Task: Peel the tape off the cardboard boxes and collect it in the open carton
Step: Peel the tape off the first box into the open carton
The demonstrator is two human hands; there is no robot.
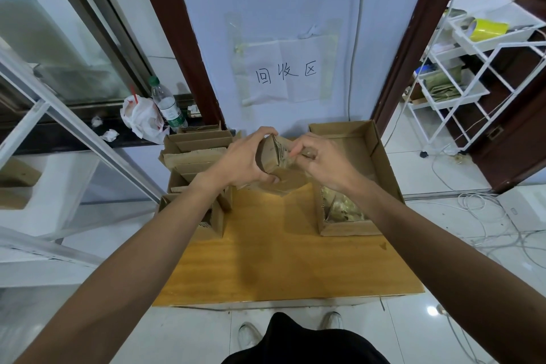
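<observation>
My left hand (242, 158) grips a small cardboard box (273, 161) held up above the far part of the wooden table (280, 260). My right hand (320, 161) pinches a strip of clear tape (295, 156) at the box's right edge. To the right stands the open carton (381, 162), with crumpled tape (344, 207) lying in its near end. Several more cardboard boxes (195, 154) are stacked on the left of the table.
A plastic bottle (167, 105) and a white bag (141, 118) sit on the ledge at the back left. A white wire rack (472, 74) with a yellow tape roll (487, 29) stands at the right. Cables (484, 216) lie on the floor.
</observation>
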